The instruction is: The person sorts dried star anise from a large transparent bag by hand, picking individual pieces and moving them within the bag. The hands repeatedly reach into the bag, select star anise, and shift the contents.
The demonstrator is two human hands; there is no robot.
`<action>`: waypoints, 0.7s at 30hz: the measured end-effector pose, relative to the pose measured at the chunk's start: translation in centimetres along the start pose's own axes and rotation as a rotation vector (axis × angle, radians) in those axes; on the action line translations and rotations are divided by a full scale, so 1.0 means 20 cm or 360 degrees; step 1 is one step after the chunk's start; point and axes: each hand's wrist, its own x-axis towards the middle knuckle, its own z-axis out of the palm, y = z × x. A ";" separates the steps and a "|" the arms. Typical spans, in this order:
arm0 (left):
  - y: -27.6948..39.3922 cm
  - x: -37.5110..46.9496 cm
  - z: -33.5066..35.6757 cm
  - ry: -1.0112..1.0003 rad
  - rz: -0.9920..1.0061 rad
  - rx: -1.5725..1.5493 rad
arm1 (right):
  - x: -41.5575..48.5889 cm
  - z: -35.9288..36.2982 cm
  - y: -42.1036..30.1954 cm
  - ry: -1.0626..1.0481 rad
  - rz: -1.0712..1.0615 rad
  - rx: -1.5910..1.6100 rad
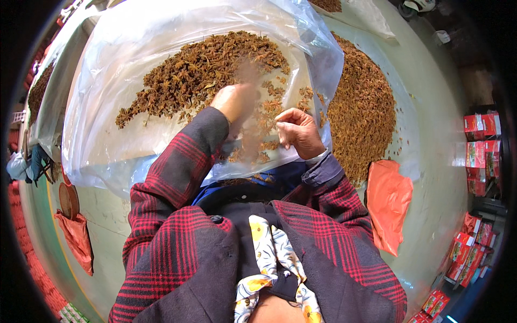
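Note:
A heap of dried star anise lies on a clear plastic sheet spread before me. My left hand is over the near edge of this heap, its fingers smeared by motion, so what they hold is hidden. To its right, my right hand has its thumb and forefinger brought close together, the other fingers curled. Whether a small piece sits between those fingertips is too small to tell. Loose star anise pods are scattered on the sheet between and around both hands, some near my lap.
A larger brown heap spreads on the floor at right, beside an orange plastic bag. At left are a round mesh basket, another orange bag and a seated person. Red boxes are stacked along the right edge.

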 end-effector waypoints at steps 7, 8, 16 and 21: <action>0.05 0.08 0.11 -0.0285 -0.0252 0.0065 | 0.07 0.04 0.09 0.0420 -0.0106 -0.0493; 0.04 0.07 0.11 -0.0194 -0.0246 -0.0018 | 0.07 0.07 0.09 0.0424 -0.0065 -0.0475; 0.18 -0.22 0.06 0.0145 -0.0655 -0.1562 | 0.11 0.17 0.18 0.0269 -0.0239 -0.0353; 0.24 -0.27 -0.02 0.0061 -0.0798 -0.1544 | 0.03 0.20 0.14 0.0078 -0.0114 -0.0343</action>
